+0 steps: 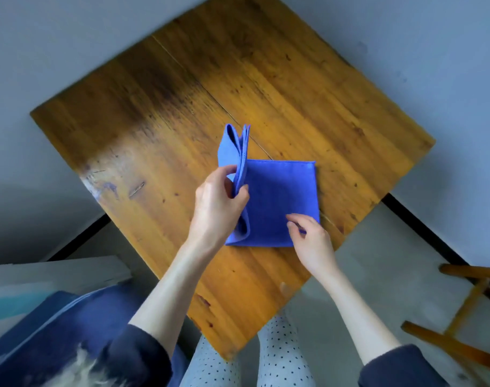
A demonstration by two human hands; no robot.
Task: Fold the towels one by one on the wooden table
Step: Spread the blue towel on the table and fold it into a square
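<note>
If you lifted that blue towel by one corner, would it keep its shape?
Probably not. The blue towel looks soft: the flap that the left hand pinches curves and droops. It seems light, raised with fingertips alone. On the wooden table it would likely slide, not roll.

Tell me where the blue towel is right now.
In the head view the blue towel lies on the wooden table near its front edge, its left flap pinched upright by the left hand, right hand on its corner.

Our left hand [220,198] is raised above the surface, thumb and fingers pinched together on a lifted edge of the blue towel [280,196], forearm bare below a dark sleeve. Our right hand [308,236] sits lower and nearer, fingers bent, fingertips pressing down on the flat part, wrist angled in from the right.
</note>
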